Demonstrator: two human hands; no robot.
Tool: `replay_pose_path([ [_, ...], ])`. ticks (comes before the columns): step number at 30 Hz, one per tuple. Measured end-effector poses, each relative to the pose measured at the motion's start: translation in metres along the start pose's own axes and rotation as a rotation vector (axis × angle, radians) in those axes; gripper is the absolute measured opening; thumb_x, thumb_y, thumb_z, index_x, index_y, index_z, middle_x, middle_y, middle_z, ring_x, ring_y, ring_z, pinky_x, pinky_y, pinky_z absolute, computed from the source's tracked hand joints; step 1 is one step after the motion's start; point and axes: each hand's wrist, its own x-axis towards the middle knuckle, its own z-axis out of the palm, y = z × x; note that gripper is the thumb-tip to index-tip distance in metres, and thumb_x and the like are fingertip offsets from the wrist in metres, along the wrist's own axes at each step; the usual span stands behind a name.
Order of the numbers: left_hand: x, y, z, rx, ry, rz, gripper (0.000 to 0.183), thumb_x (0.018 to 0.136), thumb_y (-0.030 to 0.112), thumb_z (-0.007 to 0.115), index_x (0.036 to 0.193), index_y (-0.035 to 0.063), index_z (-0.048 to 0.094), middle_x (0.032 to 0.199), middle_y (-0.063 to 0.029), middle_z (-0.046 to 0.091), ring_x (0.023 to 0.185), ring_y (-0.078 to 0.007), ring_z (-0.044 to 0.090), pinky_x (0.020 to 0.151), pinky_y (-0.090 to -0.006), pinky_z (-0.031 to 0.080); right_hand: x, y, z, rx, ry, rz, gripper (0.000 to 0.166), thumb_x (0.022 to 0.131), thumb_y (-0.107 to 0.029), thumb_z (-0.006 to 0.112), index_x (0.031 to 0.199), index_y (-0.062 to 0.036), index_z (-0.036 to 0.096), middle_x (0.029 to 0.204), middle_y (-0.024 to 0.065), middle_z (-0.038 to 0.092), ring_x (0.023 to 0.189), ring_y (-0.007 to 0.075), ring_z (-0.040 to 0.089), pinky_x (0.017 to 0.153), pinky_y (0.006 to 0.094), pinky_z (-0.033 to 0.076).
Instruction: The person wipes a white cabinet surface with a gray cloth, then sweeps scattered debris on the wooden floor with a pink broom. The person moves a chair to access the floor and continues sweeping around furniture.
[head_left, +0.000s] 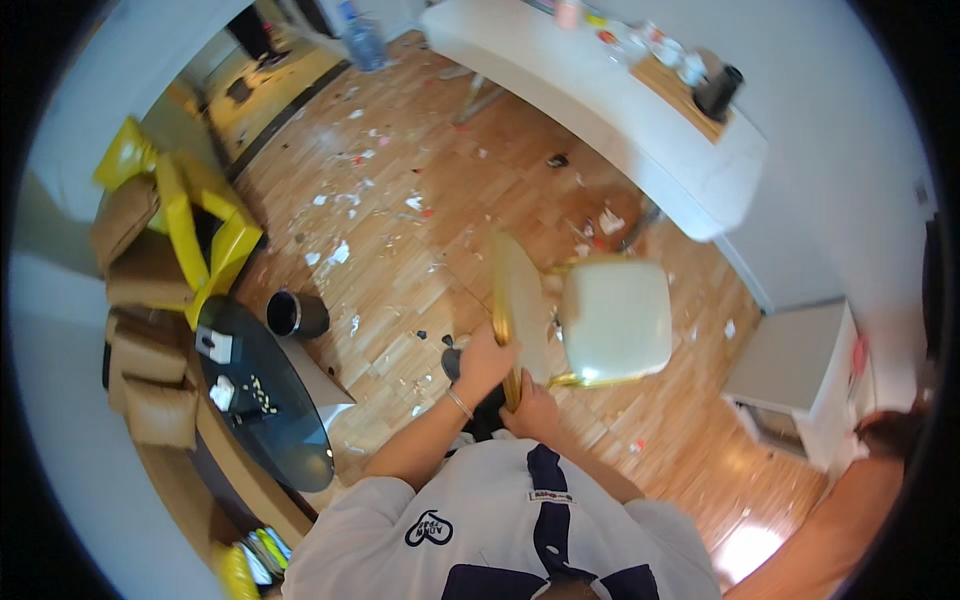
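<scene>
A chair with a gold metal frame and a cream padded seat (616, 322) is in front of me, its backrest (529, 307) turned nearly edge-on to my view. My left hand (486, 364), with a band at the wrist, grips the gold edge of the backrest. Lower down the same edge, close to my body, my right hand (531, 411) also holds on. The seat extends to the right of the backrest. Most of the chair's legs are hidden.
Scraps of paper (339, 253) litter the wood floor. A black bin (297, 313) stands beside a dark oval glass table (289, 420) and tan sofa, left. A white table (585, 90) is ahead; a white cabinet (791, 367) and another person's arm (832, 517) are right.
</scene>
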Motion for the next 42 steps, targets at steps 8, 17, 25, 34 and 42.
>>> replay_pose_path([
  [8, -0.015, -0.019, -0.053, -0.088, -0.061, -0.106, 0.032, 0.071, 0.025, 0.064, 0.089, -0.0015, 0.060, 0.077, -0.0208, 0.063, 0.072, -0.0348, 0.062, 0.065, -0.0403, 0.049, -0.006, -0.031, 0.032, -0.137, -0.021, -0.164, 0.089, 0.065, -0.039, 0.070, 0.131, 0.0096, 0.036, 0.106, 0.0245, 0.060, 0.098, 0.0357, 0.059, 0.085, 0.0420, 0.048],
  [17, -0.020, -0.069, -0.075, -0.242, 0.179, -0.193, 0.029, 0.073, 0.022, 0.063, 0.087, -0.0030, 0.058, 0.068, -0.0141, 0.062, 0.058, -0.0230, 0.062, 0.056, -0.0341, 0.048, 0.021, -0.053, 0.022, -0.188, -0.127, -0.419, 0.081, 0.066, -0.033, 0.071, 0.129, 0.0064, 0.039, 0.113, 0.0213, 0.059, 0.099, 0.0334, 0.059, 0.085, 0.0403, 0.049],
  [25, 0.028, -0.069, -0.086, -0.336, 0.237, -0.070, 0.031, 0.077, 0.024, 0.062, 0.086, -0.0054, 0.058, 0.067, -0.0127, 0.061, 0.061, -0.0215, 0.061, 0.057, -0.0336, 0.048, 0.083, -0.054, -0.003, -0.148, -0.105, -0.513, 0.075, 0.065, -0.026, 0.071, 0.129, 0.0011, 0.044, 0.104, 0.0198, 0.062, 0.098, 0.0344, 0.058, 0.084, 0.0411, 0.049],
  [34, 0.112, -0.073, -0.077, -0.841, -0.040, -0.398, 0.049, 0.085, 0.038, 0.058, 0.107, -0.0061, 0.057, 0.096, -0.0111, 0.063, 0.081, -0.0193, 0.059, 0.070, -0.0312, 0.047, 0.122, -0.063, -0.019, -0.024, 0.332, -0.486, 0.058, 0.061, -0.009, 0.067, 0.118, -0.0053, 0.057, 0.107, 0.0187, 0.062, 0.096, 0.0370, 0.058, 0.083, 0.0425, 0.048],
  [42, 0.131, -0.055, -0.079, -0.783, -0.022, -0.306, 0.039, 0.084, 0.030, 0.058, 0.104, -0.0029, 0.058, 0.090, -0.0097, 0.061, 0.081, -0.0185, 0.058, 0.070, -0.0304, 0.045, 0.140, -0.074, -0.004, 0.131, 0.480, -0.302, 0.049, 0.058, -0.008, 0.066, 0.106, -0.0064, 0.062, 0.097, 0.0164, 0.064, 0.089, 0.0358, 0.059, 0.078, 0.0416, 0.049],
])
